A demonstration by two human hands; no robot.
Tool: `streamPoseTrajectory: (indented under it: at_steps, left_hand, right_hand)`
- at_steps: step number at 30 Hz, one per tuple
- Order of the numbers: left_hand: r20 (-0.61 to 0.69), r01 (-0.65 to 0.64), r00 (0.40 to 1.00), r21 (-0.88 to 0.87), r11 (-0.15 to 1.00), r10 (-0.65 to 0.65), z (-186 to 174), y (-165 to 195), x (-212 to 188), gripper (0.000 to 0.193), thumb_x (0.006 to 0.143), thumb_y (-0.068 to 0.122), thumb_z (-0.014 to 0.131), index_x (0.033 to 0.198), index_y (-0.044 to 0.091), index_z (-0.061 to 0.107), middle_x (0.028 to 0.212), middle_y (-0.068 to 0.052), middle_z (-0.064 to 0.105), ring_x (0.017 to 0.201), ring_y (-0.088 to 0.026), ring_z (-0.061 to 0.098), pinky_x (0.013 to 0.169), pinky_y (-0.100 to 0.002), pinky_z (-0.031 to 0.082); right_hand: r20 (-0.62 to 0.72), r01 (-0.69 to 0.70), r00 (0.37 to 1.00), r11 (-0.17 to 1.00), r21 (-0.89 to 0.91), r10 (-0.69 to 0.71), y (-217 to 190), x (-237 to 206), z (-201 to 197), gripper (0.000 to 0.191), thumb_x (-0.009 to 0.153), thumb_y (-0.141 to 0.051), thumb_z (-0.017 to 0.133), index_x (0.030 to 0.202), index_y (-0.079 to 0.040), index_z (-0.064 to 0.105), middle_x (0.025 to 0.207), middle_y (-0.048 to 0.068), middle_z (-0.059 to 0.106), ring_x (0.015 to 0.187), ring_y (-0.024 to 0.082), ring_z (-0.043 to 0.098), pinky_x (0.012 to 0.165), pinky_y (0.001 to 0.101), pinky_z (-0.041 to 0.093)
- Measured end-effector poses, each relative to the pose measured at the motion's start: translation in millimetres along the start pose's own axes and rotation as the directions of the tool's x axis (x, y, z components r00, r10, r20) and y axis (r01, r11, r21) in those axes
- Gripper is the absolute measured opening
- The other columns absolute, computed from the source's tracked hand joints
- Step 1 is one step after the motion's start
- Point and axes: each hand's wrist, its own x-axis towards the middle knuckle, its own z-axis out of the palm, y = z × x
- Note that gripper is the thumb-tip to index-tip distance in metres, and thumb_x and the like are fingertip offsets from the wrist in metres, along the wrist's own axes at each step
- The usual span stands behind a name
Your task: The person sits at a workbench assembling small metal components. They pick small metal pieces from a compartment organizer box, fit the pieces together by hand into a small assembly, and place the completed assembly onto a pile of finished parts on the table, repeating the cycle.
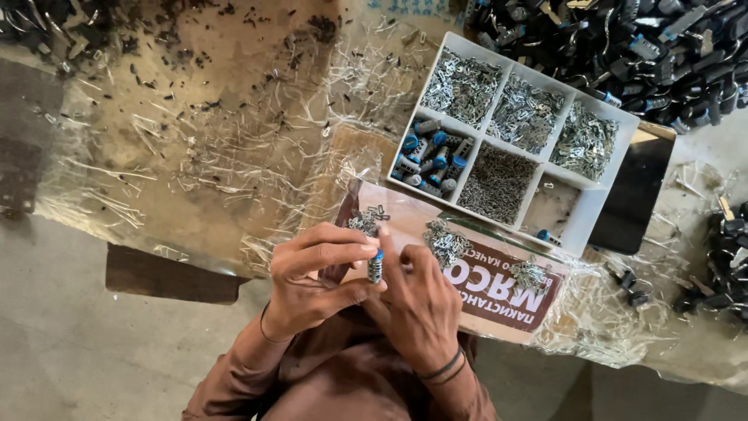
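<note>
My left hand pinches a small grey cylinder with a blue cap between thumb and fingers, upright, just above my lap. My right hand touches the same cylinder from the right, fingertips on its top end. Both wrists sit over brown sleeves. Just beyond my fingers, small piles of silvery metal bits lie on a printed cardboard sheet. A white divided tray stands further back, with one compartment full of blue-capped cylinders and others holding silvery parts and thin pins.
A heap of dark metal parts fills the back right, and more lie at the right edge. Crinkled clear plastic sheet covers the brown tabletop, strewn with small dark scraps. A black flat object lies beside the tray.
</note>
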Motion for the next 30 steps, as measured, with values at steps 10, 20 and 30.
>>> streamPoseTrajectory:
  at_steps: [10,20,30]
  left_hand:
    - [0.063,0.096,0.994,-0.106,0.990,-0.090,9,-8,-6,0.039,0.076,0.009,0.093,0.112,0.008,0.077,0.113,-0.009,0.075,0.092,-0.017,0.074,0.079,-0.028,0.063]
    - [0.231,0.031,0.973,-0.134,0.990,0.000,32,5,-12,0.041,0.076,0.008,0.089,0.116,0.009,0.076,0.116,-0.007,0.074,0.103,-0.020,0.074,0.090,-0.031,0.062]
    - [0.249,0.027,0.969,-0.130,0.991,0.006,43,9,-15,0.040,0.078,0.008,0.089,0.116,0.009,0.075,0.113,-0.007,0.074,0.100,-0.020,0.074,0.088,-0.031,0.062]
  right_hand:
    - [-0.351,0.230,0.913,0.973,0.015,-0.210,39,-61,-1,0.037,0.081,0.002,0.074,0.117,-0.008,0.073,0.101,0.005,0.066,0.089,0.023,0.065,0.073,0.0375,0.052]
    - [-0.297,0.065,0.864,0.495,0.866,0.406,20,-69,-18,0.009,0.089,0.006,0.070,0.096,0.003,0.067,0.095,0.016,0.069,0.084,0.018,0.072,0.071,0.0272,0.059]
    - [-0.528,0.119,0.820,0.838,0.532,0.219,10,-52,-42,0.015,0.085,0.007,0.076,0.095,0.000,0.067,0.091,0.015,0.070,0.080,0.022,0.070,0.072,0.0294,0.057]
